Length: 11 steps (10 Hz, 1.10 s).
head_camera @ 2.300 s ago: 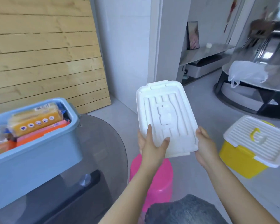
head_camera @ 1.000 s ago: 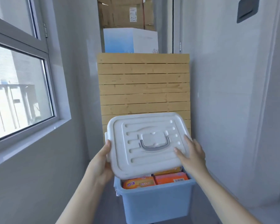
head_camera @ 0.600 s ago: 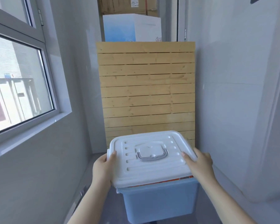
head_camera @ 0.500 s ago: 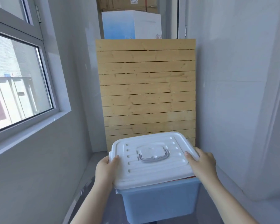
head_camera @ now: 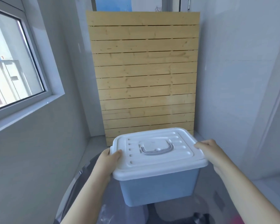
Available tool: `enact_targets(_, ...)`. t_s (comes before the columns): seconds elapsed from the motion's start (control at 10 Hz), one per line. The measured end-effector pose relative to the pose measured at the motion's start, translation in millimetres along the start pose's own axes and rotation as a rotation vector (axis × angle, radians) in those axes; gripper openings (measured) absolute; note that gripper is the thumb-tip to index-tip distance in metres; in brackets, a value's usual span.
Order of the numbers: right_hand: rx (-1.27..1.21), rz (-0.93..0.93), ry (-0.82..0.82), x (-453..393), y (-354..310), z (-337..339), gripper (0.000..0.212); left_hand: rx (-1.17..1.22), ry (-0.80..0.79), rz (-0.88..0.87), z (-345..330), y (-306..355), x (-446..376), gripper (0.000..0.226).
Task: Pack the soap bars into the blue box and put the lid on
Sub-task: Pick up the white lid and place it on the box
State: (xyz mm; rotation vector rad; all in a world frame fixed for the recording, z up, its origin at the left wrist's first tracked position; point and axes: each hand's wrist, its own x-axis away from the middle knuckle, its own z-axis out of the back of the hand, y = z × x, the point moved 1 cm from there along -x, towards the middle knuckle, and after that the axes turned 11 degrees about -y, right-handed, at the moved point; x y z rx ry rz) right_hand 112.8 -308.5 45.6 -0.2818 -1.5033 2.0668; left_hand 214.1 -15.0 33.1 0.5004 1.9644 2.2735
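The blue box point(head_camera: 158, 186) stands on a round glass table point(head_camera: 81, 188) in front of me. A white lid point(head_camera: 157, 152) with a grey fold-down handle point(head_camera: 157, 150) lies flat on top of it and covers the whole opening. My left hand point(head_camera: 106, 160) grips the lid's left edge, thumb on top. At the lid's right edge my right hand point(head_camera: 213, 154) holds on, fingers resting on its top. The soap bars are hidden under the lid.
A wooden slat panel point(head_camera: 142, 75) leans against the wall right behind the box. A window point(head_camera: 11, 62) is on the left wall and a white wall point(head_camera: 242, 78) closes the right side. The table's curved edge runs to the left of my left arm.
The lid has come down from a tilt above the box to lie flat on its rim, hiding the soap bars. Both hands stayed on its side edges. My view has dipped down.
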Motion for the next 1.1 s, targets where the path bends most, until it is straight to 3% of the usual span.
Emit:
enact_targets(0.2, -0.331, -0.125, -0.199, -10.0, 17.7, 2.6, 0.012, 0.100, -0.103, 0.051, 6.5, -0.6, -2.9, 0.016)
enact_targets(0.4, -0.406, -0.046, -0.171, -7.1, 17.8, 6.4, 0.016, -0.026, 0.196, -0.109, 5.6, -4.0, 4.0, 0.036)
enact_targets(0.6, -0.157, 0.089, -0.074, 1.0, 14.0, 3.3, 0.027, -0.045, 0.149, -0.139, 2.2, -1.6, 8.0, 0.017)
enact_targets(0.8, 0.076, 0.167, -0.007, 7.5, 7.8, 1.1, 0.036, -0.211, 0.202, -0.146, -2.5, 0.8, -5.3, 0.013)
enact_targets(1.1, 0.288, 0.113, -0.054, 15.2, -3.5, -1.6, 0.031, -0.328, 0.179, -0.142, 1.1, 7.0, -5.6, 0.013)
